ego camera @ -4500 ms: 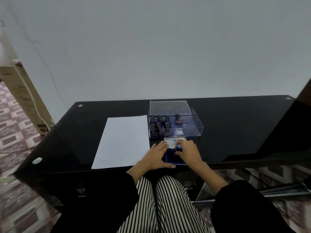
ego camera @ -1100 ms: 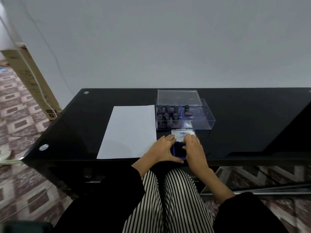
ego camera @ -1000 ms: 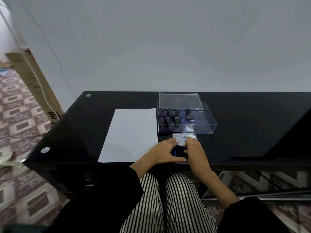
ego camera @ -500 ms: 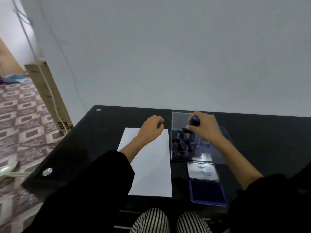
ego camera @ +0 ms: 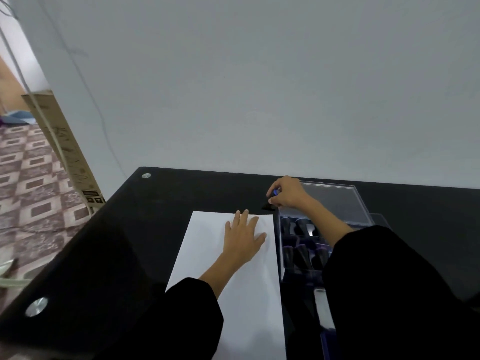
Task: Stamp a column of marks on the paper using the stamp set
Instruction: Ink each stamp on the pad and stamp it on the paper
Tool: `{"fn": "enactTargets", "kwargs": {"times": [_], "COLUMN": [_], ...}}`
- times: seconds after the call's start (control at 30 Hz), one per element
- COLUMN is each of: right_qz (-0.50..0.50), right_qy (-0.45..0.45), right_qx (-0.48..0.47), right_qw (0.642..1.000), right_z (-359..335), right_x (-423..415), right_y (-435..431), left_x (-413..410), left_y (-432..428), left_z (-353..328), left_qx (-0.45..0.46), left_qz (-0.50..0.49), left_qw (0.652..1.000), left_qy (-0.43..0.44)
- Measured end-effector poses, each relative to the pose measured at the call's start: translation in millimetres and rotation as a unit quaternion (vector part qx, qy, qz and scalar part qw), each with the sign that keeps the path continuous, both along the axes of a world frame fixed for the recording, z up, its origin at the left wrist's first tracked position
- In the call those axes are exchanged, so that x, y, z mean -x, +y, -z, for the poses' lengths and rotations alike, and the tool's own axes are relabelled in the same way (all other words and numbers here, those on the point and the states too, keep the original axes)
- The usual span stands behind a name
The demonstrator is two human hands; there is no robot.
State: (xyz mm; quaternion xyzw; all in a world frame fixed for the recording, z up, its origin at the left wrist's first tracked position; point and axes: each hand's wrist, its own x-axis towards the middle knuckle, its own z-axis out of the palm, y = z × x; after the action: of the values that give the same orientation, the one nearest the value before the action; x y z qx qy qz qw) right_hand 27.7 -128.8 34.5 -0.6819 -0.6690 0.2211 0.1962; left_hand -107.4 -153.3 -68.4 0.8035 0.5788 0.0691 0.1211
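A white sheet of paper [ego camera: 239,294] lies on the black glass table [ego camera: 155,219]. My left hand [ego camera: 242,236] rests flat on the paper's far end, fingers spread. My right hand [ego camera: 288,192] pinches a small dark stamp [ego camera: 270,205] with a blue top, holding it just beyond the paper's far right corner. The clear plastic stamp box [ego camera: 301,245] with several dark stamps stands right of the paper, partly behind my right sleeve. The ink pad [ego camera: 323,313] shows as a strip under that sleeve.
The box's clear lid [ego camera: 335,201] lies behind the box. A cardboard carton [ego camera: 65,149] leans on the wall at left, beyond the table edge. Patterned floor tiles lie to the left. Metal studs mark the table corners.
The camera tilted down and closer. My left hand went from hovering with curled fingers to lying flat on the paper. My right hand carried the stamp from over the box to the paper's far right corner.
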Motion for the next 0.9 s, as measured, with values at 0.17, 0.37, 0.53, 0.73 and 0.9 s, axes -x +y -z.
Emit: {"fn": "enactTargets", "kwargs": {"times": [0.17, 0.37, 0.53, 0.73, 0.9], "right_qz": [-0.013, -0.031, -0.028, -0.025, -0.021], "right_qy": [-0.061, -0.094, -0.123, -0.14, -0.14], "right_qx": [-0.004, -0.003, 0.009, 0.012, 0.011], "right_qw": [0.998, 0.995, 0.992, 0.99, 0.99], "right_z": [10, 16, 21, 25, 28], "right_x": [4, 7, 9, 11, 12], "right_y": [17, 26, 29, 29, 29], "left_x": [-4, -5, -4, -5, -5], "left_y": [1, -2, -1, -4, -3], "left_z": [14, 22, 25, 20, 20], "left_qx": [-0.018, -0.033, -0.033, -0.027, -0.026], "left_qz": [0.02, 0.031, 0.025, 0.014, 0.012], "left_qw": [1.0, 0.999, 0.999, 0.999, 0.999], "left_qy": [0.014, 0.03, 0.018, 0.023, 0.026]}}
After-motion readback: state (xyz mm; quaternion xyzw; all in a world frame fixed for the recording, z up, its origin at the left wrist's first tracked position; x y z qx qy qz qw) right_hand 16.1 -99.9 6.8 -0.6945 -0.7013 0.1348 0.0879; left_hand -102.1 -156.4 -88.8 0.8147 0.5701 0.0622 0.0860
